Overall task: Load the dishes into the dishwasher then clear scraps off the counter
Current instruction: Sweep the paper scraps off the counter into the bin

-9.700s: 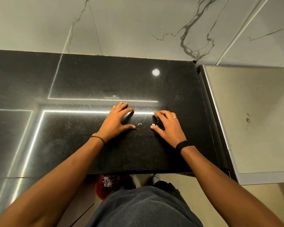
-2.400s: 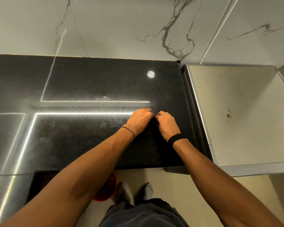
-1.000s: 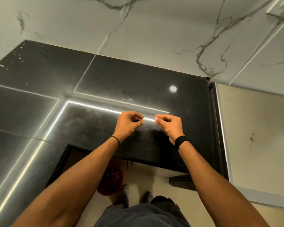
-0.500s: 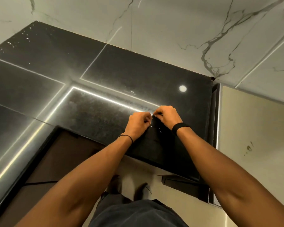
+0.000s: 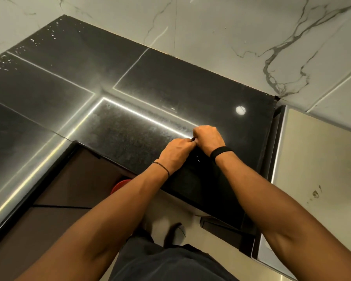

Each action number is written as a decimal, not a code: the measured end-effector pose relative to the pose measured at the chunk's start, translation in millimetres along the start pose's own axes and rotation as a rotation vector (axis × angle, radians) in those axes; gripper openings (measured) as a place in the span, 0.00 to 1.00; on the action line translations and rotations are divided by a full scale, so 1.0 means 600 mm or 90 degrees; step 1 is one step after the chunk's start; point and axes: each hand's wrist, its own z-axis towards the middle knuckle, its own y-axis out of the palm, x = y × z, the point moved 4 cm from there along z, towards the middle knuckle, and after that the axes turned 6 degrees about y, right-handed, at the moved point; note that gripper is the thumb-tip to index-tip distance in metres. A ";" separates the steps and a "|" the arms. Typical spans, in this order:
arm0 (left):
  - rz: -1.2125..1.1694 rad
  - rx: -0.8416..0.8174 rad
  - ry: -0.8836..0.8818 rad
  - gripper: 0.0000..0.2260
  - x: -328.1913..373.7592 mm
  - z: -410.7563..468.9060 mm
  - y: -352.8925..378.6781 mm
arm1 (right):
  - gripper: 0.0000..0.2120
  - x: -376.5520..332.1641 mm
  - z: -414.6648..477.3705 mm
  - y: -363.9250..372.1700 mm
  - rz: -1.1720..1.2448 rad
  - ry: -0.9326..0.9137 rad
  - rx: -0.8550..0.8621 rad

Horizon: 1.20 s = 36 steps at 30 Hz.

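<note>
Just beside right hand (image 5: 208,139) — scraps (image 5: 198,160)

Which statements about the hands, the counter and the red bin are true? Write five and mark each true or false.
1. The left hand and right hand meet over the black counter. True.
2. Both hands lie flat, fingers spread. False: the fingers are curled.
3. A wide black band circles the right wrist. True.
4. The red bin stands on the counter. False: it sits below the counter's edge, partly hidden.
5. A plate stands beside the hands. False: no dish shows there.
</note>
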 end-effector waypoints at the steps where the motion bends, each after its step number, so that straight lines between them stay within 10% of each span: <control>1: -0.004 0.005 -0.005 0.06 -0.001 0.001 -0.001 | 0.04 0.017 -0.002 -0.005 0.064 0.057 0.010; 9: -0.249 0.082 -0.215 0.08 -0.063 -0.009 -0.021 | 0.05 0.078 -0.089 0.003 0.462 0.205 0.025; 31: -0.165 -0.089 0.078 0.09 -0.036 0.014 -0.002 | 0.06 -0.005 -0.152 0.075 -0.025 -0.029 0.097; 36: -0.105 -0.098 0.090 0.06 -0.027 0.022 0.008 | 0.04 -0.001 -0.141 0.075 0.037 0.064 0.161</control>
